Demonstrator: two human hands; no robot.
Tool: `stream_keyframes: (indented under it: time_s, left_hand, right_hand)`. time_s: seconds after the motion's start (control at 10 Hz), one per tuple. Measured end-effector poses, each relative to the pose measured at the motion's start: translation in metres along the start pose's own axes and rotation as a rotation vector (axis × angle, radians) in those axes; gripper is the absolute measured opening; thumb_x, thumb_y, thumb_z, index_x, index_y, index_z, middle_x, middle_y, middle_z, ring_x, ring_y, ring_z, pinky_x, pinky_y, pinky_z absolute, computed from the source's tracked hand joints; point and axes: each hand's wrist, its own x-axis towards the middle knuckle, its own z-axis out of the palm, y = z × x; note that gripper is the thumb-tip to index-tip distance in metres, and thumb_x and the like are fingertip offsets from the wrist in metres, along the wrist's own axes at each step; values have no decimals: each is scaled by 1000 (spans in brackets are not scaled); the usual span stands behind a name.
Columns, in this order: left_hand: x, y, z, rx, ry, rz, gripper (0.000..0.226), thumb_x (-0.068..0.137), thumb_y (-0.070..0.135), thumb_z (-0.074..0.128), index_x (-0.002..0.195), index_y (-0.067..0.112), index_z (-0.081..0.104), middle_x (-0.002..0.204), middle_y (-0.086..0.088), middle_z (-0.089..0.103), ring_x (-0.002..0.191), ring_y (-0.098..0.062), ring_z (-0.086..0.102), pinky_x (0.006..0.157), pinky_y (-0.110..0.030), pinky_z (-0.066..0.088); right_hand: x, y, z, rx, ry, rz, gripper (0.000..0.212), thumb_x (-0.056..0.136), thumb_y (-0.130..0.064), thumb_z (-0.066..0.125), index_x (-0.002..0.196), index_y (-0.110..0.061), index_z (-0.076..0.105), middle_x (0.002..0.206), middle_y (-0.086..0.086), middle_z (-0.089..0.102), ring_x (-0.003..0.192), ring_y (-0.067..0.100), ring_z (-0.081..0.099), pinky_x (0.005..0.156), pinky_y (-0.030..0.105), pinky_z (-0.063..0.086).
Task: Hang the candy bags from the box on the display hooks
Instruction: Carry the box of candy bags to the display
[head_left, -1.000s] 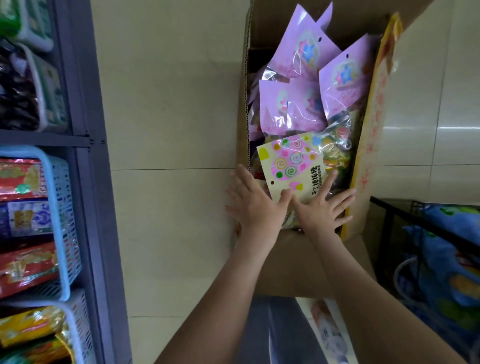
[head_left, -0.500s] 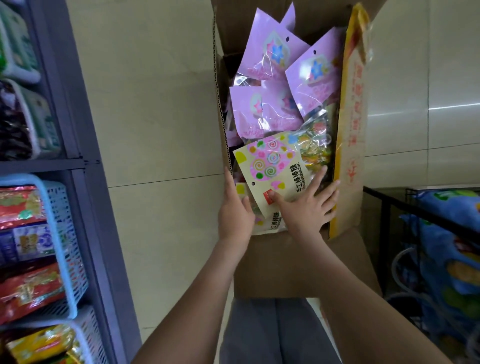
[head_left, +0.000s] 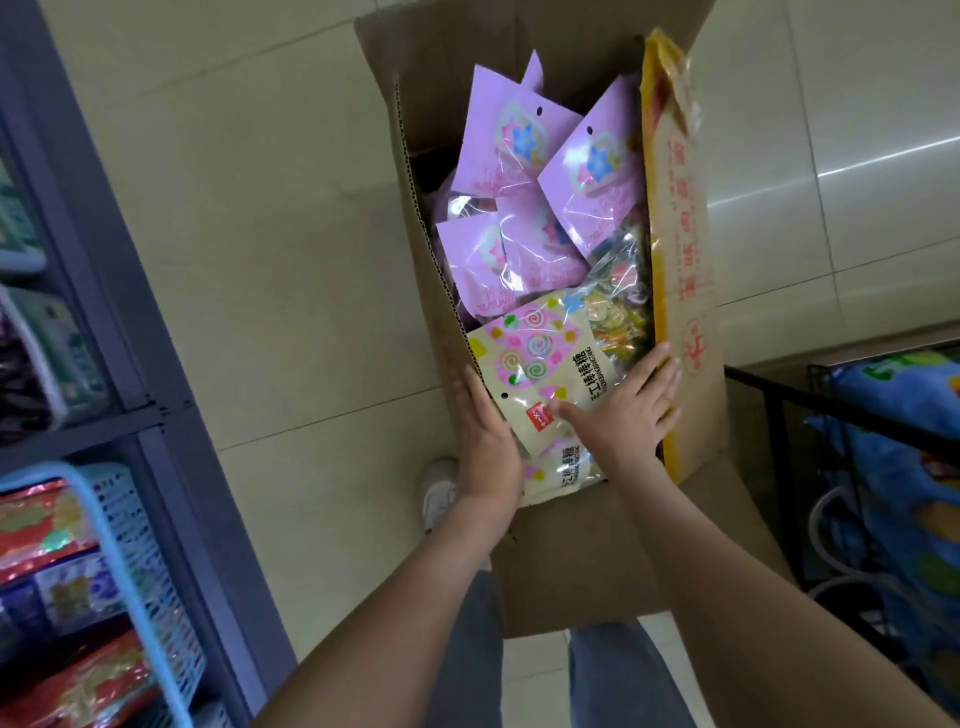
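The task is judged to be at its very start. No candy bag is seen out of the cardboard box (head_left: 415, 171), and no display hooks are in view, so how many bags hang already cannot be told.

The cream lollipop bag (head_left: 535, 358) with swirl prints lies on top of the pile, directly under the right hand (head_left: 623, 410). That hand is spread flat on the bag's lower half, fingers straight and fanned, thumb stretched across toward the red label. The left hand (head_left: 483, 436) is laid with straight fingers along the bag's left edge, against the box wall; nothing is pinched or lifted by either hand as far as can be seen. A second lollipop bag (head_left: 561, 470) shows between the two wrists. Beyond the fingertips, several purple star-print bags (head_left: 597, 166) and a clear bag of wrapped sweets (head_left: 618, 306) are piled, so nearly the whole box is judged to remain.

The left thumb is hidden behind the hand, and whether it is tucked under the bag cannot be made out. The depth of the pile is concealed by the top layer. The shelf unit (head_left: 171, 415) left of the left hand is cut off and blurred; only blue baskets (head_left: 130, 545) of packets are made out there.
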Motion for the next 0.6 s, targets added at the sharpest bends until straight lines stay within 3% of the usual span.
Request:
stream_keyframes:
  time_s: [0.1,0.2,0.3,0.4,0.6]
  left_hand:
    - [24,2,-10,146,-14,110,70,99,6,27,138,38,-21,160,-10,-4,148,-26,4,119,-41,16]
    - [50,15,-19,253,-66,230,83,88,-12,39,142,7,-21,156,-26,-4,147,-34,3,117,-41,20]
    - [88,46,-35,347,-64,263,78,92,-7,39,145,4,-17,156,-27,-3,146,-34,8,117,-38,21]
    - [115,83,-45,428,-137,292,80,97,7,46,147,1,-17,157,-24,-6,147,-33,5,118,-35,15]
    - [151,159,-44,754,-104,229,101,90,66,36,145,9,-27,160,-13,-7,146,-35,-8,109,-59,-16]
  right_hand:
    - [7,-10,-3,46,-25,26,144,60,-63,76,143,-11,-29,156,12,-20,144,26,-19,114,52,-2]
    - [20,-30,-10,112,-16,63,143,61,-62,76,143,-12,-30,155,13,-21,144,26,-19,114,52,-3]
    - [35,-52,-22,176,-5,106,142,62,-62,76,143,-12,-30,155,14,-22,144,27,-19,114,53,-2]
    - [53,-71,-38,243,6,148,141,62,-63,75,143,-10,-28,155,15,-22,144,28,-18,114,54,-1]
    - [98,-97,-72,326,-36,203,143,59,-73,69,143,-11,-29,155,7,-25,143,23,-22,110,62,-5]
